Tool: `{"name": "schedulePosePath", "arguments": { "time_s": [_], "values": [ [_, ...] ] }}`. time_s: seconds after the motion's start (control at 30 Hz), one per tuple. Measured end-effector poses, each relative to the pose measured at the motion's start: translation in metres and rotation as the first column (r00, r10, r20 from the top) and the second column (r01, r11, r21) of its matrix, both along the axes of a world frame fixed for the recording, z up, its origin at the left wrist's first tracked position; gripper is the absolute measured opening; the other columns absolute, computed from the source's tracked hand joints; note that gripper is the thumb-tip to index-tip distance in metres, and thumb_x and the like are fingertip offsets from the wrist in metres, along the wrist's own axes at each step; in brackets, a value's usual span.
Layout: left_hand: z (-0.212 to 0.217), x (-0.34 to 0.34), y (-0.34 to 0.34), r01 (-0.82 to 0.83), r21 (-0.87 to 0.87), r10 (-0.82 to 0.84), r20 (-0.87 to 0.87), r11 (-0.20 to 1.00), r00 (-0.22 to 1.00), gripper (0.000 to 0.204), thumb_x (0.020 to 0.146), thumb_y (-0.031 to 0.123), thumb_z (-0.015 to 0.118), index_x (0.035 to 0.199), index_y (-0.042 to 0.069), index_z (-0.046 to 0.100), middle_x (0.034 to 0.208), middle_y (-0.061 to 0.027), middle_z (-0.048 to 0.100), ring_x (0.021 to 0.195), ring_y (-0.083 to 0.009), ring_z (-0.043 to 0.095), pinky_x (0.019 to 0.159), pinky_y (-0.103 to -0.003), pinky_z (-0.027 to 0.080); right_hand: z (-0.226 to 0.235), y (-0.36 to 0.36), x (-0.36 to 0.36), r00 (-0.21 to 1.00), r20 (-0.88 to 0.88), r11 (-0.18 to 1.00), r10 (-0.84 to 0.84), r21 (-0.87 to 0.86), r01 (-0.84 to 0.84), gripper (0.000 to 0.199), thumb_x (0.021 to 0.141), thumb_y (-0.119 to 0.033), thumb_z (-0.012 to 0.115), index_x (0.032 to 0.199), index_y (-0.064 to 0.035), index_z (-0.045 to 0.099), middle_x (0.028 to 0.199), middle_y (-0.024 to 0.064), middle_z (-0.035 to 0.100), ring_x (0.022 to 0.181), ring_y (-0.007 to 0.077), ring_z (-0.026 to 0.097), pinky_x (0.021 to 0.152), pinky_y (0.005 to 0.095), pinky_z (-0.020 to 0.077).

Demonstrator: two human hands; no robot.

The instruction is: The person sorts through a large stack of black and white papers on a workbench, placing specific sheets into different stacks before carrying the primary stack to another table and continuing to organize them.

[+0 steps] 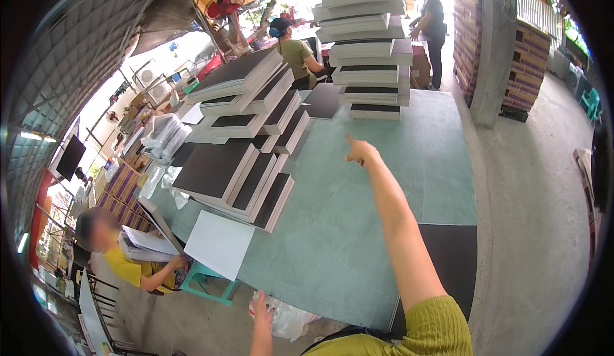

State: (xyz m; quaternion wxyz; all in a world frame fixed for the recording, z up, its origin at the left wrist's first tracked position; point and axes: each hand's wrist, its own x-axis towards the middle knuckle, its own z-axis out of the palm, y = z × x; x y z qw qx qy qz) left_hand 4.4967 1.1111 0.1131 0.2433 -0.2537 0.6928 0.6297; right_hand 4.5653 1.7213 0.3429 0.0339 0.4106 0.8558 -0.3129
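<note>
My right hand reaches far over the green tabletop, its index finger stretched out and the other fingers partly curled. Nothing shows in it. Just beyond stands a tall stack of thick white sheet bundles with black tops. To the left of that arm are more stacked bundles of black and white sheets. My left hand is low by the table's near edge, fingers apart. Beside it hangs a clear plastic bag; whether the hand touches it I cannot tell.
A white sheet lies at the left table edge, and a black sheet at the right. At the left, a person in yellow holds sheets near a teal stool. Two people work behind the stacks. A concrete pillar stands right.
</note>
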Motion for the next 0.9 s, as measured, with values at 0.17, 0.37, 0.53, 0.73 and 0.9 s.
{"name": "schedulePosePath", "arguments": {
  "time_s": [0.17, 0.37, 0.53, 0.73, 0.9],
  "values": [
    [-0.002, -0.007, 0.053, 0.105, 0.049, -0.106, 0.017, 0.993, 0.994, 0.119, 0.076, 0.044, 0.076, 0.149, 0.018, -0.014, 0.156, -0.0154, 0.008, 0.139, -0.0347, 0.021, 0.109, -0.055, 0.027, -0.021, 0.024, -0.025, 0.999, 0.006, 0.998, 0.042, -0.053, -0.041, 0.099, 0.078, -0.031, 0.073, 0.152, -0.0321, 0.007, 0.083, 0.0121, 0.067, 0.060, 0.0205, 0.064, 0.064, 0.0362, 0.0556],
    [-0.008, -0.012, 0.085, 0.057, -0.157, -0.045, 0.079, 0.986, 0.996, 0.135, 0.069, 0.046, 0.081, 0.144, 0.014, -0.026, 0.157, -0.0122, -0.003, 0.140, -0.0326, 0.020, 0.110, -0.052, 0.026, -0.038, 0.060, -0.057, 0.995, -0.070, 0.993, 0.068, -0.088, -0.074, 0.100, 0.079, -0.029, 0.073, 0.152, -0.0284, 0.005, 0.081, 0.0129, 0.067, 0.058, 0.0214, 0.063, 0.061, 0.0363, 0.0553],
    [0.028, 0.011, 0.119, 0.097, -0.213, -0.065, 0.152, 0.972, 0.986, 0.125, 0.070, 0.049, 0.079, 0.148, 0.004, -0.007, 0.156, -0.0176, 0.005, 0.141, -0.0306, 0.019, 0.111, -0.047, 0.026, -0.056, 0.066, -0.074, 0.991, -0.130, 0.998, -0.013, -0.064, 0.005, 0.098, 0.078, -0.028, 0.074, 0.152, -0.0232, 0.011, 0.082, 0.0144, 0.067, 0.059, 0.0243, 0.064, 0.062, 0.0354, 0.0550],
    [-0.046, -0.023, 0.092, 0.148, -0.113, -0.149, 0.006, 0.982, 0.989, 0.111, 0.072, 0.047, 0.077, 0.148, -0.002, 0.014, 0.154, -0.0223, 0.016, 0.141, -0.0296, 0.019, 0.113, -0.044, 0.020, -0.130, -0.012, -0.091, 0.879, -0.438, 0.954, -0.189, 0.130, 0.270, 0.087, 0.075, -0.027, 0.075, 0.147, -0.0151, 0.027, 0.129, 0.0206, 0.049, 0.112, 0.0333, 0.053, 0.093, 0.0482, 0.0435],
    [-0.070, -0.013, 0.044, 0.116, -0.028, -0.115, 0.034, 0.993, 0.993, 0.091, 0.078, 0.038, 0.075, 0.146, 0.003, 0.025, 0.146, -0.0116, 0.036, 0.134, -0.0269, 0.032, 0.112, -0.040, 0.022, -0.202, -0.274, -0.045, 0.920, -0.392, 0.942, 0.003, 0.311, 0.130, 0.088, 0.078, -0.032, 0.072, 0.149, -0.0145, 0.022, 0.144, 0.0208, 0.035, 0.137, 0.0382, 0.028, 0.109, 0.0615, 0.0184]
  ]
}}
